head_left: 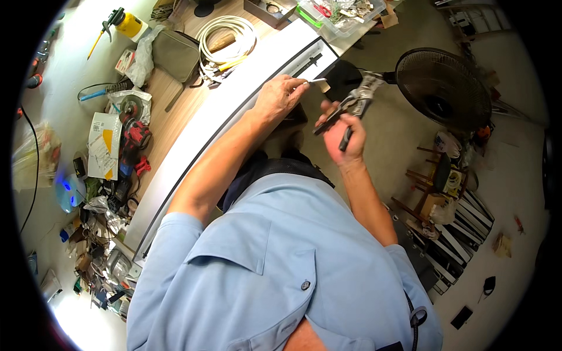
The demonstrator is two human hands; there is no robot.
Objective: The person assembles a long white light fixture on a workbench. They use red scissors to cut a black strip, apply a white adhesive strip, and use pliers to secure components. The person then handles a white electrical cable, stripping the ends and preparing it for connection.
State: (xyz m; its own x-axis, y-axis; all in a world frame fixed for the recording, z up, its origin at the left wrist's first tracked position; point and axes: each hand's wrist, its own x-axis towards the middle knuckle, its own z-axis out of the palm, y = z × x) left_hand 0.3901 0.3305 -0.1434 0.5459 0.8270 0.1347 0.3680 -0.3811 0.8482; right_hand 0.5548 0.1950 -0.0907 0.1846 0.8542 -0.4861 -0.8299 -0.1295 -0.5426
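Long white panel (225, 114) runs along the table (167, 131)'s near edge. Looks like fiddly small-part work; next move probably calls for steady aim. Right hand (348, 140), palm up off that edge: fingers wrapped round pliers (355, 105). Left hand (278, 96), knuckles up, seemingly pinches a white strip (317, 80) near the panel's right end.

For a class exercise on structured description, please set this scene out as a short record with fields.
Left hand: pinching a small white piece near the end of a black-edged white panel
Right hand: gripping metal pliers, blurred
Workbench: cream cable coil, olive pouch
Far left: yellow sprayer
Right: black fan
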